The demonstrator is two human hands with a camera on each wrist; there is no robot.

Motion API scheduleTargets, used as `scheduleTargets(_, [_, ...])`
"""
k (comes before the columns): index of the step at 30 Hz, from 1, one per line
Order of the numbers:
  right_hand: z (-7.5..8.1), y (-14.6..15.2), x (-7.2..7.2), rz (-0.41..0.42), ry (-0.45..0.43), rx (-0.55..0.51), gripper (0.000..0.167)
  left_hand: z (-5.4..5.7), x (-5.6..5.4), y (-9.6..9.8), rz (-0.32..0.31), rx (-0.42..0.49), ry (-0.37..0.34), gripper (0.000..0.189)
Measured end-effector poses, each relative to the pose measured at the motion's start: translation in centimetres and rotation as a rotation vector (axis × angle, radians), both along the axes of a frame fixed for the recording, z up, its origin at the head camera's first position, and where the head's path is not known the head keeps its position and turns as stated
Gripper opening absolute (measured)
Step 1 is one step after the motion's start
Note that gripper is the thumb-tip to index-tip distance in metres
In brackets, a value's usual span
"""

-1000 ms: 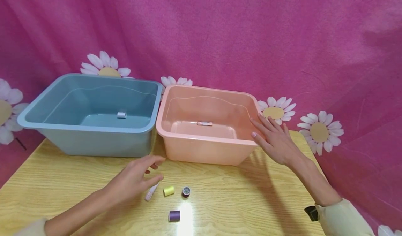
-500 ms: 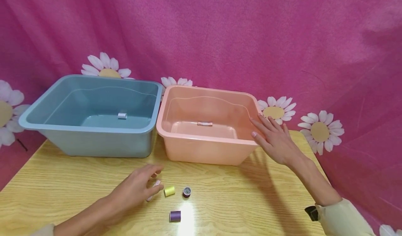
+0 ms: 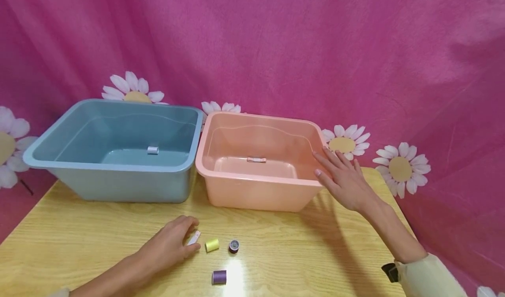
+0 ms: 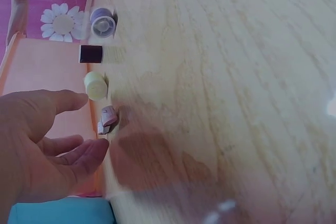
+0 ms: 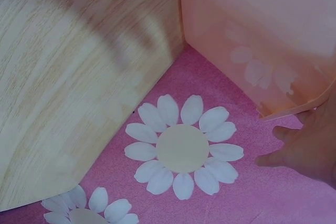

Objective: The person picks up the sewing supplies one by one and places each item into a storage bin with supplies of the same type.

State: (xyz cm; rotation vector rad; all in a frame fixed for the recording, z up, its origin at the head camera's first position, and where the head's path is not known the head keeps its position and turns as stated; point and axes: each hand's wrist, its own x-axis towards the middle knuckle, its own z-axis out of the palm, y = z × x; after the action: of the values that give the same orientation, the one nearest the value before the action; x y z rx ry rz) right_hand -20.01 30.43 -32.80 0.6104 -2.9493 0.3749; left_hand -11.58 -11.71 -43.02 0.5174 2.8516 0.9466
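My left hand (image 3: 167, 245) is low over the table with thumb and fingers spread around a small flat pink-and-white folded strip (image 3: 193, 237). In the left wrist view the strip (image 4: 107, 119) lies in the gap between thumb and fingertips. Just right of the hand is a yellow thread spool (image 3: 212, 245). Beyond it a dark thread spool (image 3: 234, 246) stands on end, and a purple thread spool (image 3: 219, 277) lies nearer the front. My right hand (image 3: 347, 184) rests with fingers extended on the right rim of the pink tub (image 3: 260, 194).
A blue-grey tub (image 3: 130, 185) stands left of the pink one, holding a white spool (image 3: 153, 150). Another pink-and-white strip (image 3: 256, 160) lies inside the pink tub. Behind the wooden table (image 3: 268, 240) hangs a magenta curtain (image 3: 252, 47) with daisies.
My left hand has come down and closer around the pink-and-white strip on the table. The right hand stays on the tub rim. The head view has tilted up slightly.
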Motion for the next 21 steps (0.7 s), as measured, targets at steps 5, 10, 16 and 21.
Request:
scheduleTargets(5, [-0.1,-0.1,0.0,0.003,0.01,-0.004,0.056,-0.5,0.2,-0.2,-0.016,0.003,0.0,0.027])
scheduleTargets(10, [-0.1,-0.1,0.0,0.008,0.018,-0.006,0.056,-0.9,0.2,-0.3,-0.027,0.024,-0.016,0.024])
scheduleTargets(16, [-0.1,-0.1,0.0,0.002,0.013,-0.003,0.057,-1.1,0.1,-0.5,-0.048,0.043,-0.022,0.022])
scheduleTargets(21, [-0.1,0.0,0.0,-0.003,0.01,-0.004,0.056,-1.2,-0.1,-0.5,-0.071,0.049,-0.034,0.02])
